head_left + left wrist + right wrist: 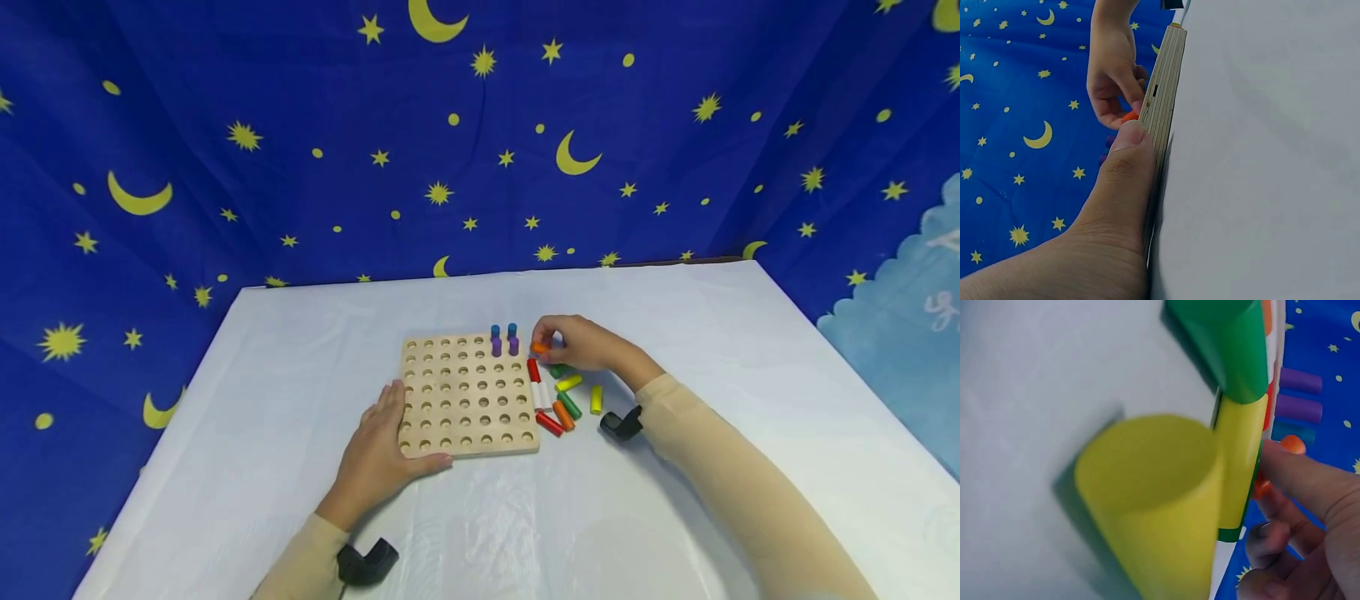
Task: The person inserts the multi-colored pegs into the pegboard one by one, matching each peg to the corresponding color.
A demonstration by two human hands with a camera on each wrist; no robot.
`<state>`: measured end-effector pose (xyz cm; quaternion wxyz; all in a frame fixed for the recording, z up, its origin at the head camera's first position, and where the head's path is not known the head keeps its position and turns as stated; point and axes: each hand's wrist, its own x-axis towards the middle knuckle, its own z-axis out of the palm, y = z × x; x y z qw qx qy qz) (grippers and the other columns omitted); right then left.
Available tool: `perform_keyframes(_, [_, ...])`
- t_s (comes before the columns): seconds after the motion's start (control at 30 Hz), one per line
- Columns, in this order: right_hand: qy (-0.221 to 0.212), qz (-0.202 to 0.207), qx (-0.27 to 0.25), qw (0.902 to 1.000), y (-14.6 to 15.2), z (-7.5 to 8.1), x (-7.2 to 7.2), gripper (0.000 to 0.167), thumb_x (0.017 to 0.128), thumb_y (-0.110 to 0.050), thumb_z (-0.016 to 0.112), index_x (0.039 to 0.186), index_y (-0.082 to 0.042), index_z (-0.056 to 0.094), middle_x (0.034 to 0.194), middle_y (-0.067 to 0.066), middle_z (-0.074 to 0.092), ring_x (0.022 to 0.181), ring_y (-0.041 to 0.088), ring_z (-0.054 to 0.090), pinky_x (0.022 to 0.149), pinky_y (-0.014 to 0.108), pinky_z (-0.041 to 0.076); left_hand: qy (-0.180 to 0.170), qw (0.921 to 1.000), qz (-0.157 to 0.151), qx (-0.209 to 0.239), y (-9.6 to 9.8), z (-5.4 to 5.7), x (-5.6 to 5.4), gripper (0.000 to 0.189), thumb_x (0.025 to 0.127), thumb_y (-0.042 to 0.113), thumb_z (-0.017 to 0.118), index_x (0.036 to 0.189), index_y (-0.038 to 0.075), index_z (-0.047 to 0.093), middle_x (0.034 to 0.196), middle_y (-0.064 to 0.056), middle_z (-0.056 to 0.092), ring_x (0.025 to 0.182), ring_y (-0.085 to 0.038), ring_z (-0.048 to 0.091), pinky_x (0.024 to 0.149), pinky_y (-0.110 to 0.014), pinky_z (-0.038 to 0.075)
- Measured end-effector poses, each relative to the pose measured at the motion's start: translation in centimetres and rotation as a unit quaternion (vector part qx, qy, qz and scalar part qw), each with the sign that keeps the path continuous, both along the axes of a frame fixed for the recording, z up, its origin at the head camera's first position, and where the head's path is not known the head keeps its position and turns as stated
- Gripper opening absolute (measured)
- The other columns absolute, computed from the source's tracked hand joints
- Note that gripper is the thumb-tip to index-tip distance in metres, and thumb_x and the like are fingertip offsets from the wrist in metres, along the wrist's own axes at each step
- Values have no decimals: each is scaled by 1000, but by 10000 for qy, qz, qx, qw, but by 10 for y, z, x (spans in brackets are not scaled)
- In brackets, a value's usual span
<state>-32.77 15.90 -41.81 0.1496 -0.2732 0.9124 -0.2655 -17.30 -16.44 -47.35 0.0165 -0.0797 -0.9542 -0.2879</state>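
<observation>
Just beside board edge (pixel 527 393), right hand (pixel 579 342).

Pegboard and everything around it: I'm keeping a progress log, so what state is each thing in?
Pegboard, flat, pegs in its far right corner
Blue pegs, upright in holes
Purple pegs, upright in holes
Held orange peg, pinched
Other orange peg, lying loose
Red pegs, lying loose
White pegs, lying loose
Yellow pegs, lying loose
Green pegs, lying loose, one partly hidden
Left hand, touching the pegboard's edges
Right hand, pinching the held orange peg

Four pegs (pixel 497 347) stand at one o'clock in a board (pixel 454 379); loose pegs (pixel 569 406) lie beside it at three o'clock.
</observation>
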Motion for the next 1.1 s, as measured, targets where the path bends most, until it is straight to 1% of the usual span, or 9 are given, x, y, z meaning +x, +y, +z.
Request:
perform_keyframes(0.17, [17, -261, -688, 9973, 0, 2, 4, 19, 89, -15, 74, 102, -15, 60, 101, 3, 66, 90, 22, 57, 76, 32, 51, -4, 10000, 14, 35, 0, 1, 0, 139, 62, 76, 77, 157, -4, 14, 164, -22, 16, 153, -37, 17, 123, -56, 22])
perform_keyframes(0.37, [-128, -701, -1311, 9888, -5, 6, 8, 23, 84, -19, 79, 97, -14, 60, 102, 4, 66, 82, 23, 60, 68, 32, 56, -18, 10000, 20, 55, -1, 1, 1, 139, 63, 77, 76, 157, -5, 14, 164, -22, 16, 153, -37, 17, 124, -55, 21])
perform_keyframes(0.47, [-88, -823, -1410, 9865, -8, 7, 10, 25, 83, -21, 81, 97, -14, 62, 101, 3, 67, 83, 22, 60, 71, 31, 55, -13, 10000, 4, 37, 0, 1, 1, 139, 63, 77, 76, 156, -5, 14, 164, -22, 16, 153, -38, 17, 123, -55, 21])
perform_keyframes(0.57, [44, -879, -1413, 9860, -9, 7, 11, 24, 82, -22, 82, 95, -15, 63, 98, 2, 68, 90, 20, 58, 74, 31, 50, -15, 10000, -1, 25, 0, 0, 1, 139, 62, 77, 76, 156, -5, 14, 164, -22, 16, 153, -38, 17, 123, -55, 21])
perform_keyframes(0.7, [44, -900, -1474, 9850, -13, 6, 14, 23, 82, -22, 83, 95, -15, 64, 95, 0, 69, 86, 22, 58, 70, 30, 48, -18, 10000, -6, 24, 0, 0, 0, 139, 62, 78, 75, 157, -4, 14, 164, -22, 16, 153, -38, 17, 123, -55, 21])
perform_keyframes(0.8, [-20, -846, -1560, 9841, -17, 6, 18, 23, 81, -22, 83, 95, -16, 65, 93, 0, 70, 80, 24, 58, 62, 28, 47, -11, 10000, -10, 25, 0, 0, 0, 139, 62, 78, 75, 156, -5, 14, 164, -22, 16, 153, -38, 17, 123, -55, 21])
perform_keyframes(0.87, [-83, -779, -1603, 9839, -21, 5, 20, 23, 81, -21, 84, 95, -16, 66, 93, 1, 70, 77, 25, 59, 58, 28, 48, -17, 10000, -8, 10, 0, 1, 0, 139, 62, 78, 75, 156, -5, 14, 164, -22, 16, 153, -38, 17, 123, -55, 21])
perform_keyframes(1.07, [-221, -647, -1470, 9868, -36, 2, 24, 23, 82, -23, 83, 95, -17, 65, 93, 0, 71, 85, 17, 62, 62, 28, 53, -56, 10000, -1, -9, 1, 1, 0, 140, 62, 78, 75, 157, -5, 14, 164, -22, 16, 153, -38, 17, 124, -54, 20])
perform_keyframes(1.1, [-254, -662, -1450, 9869, -38, 1, 24, 24, 82, -23, 83, 95, -17, 65, 93, 0, 71, 83, 18, 63, 60, 28, 54, -52, 10000, -4, -5, 1, 2, 0, 140, 62, 78, 75, 157, -5, 14, 164, -22, 17, 153, -38, 18, 124, -54, 20])
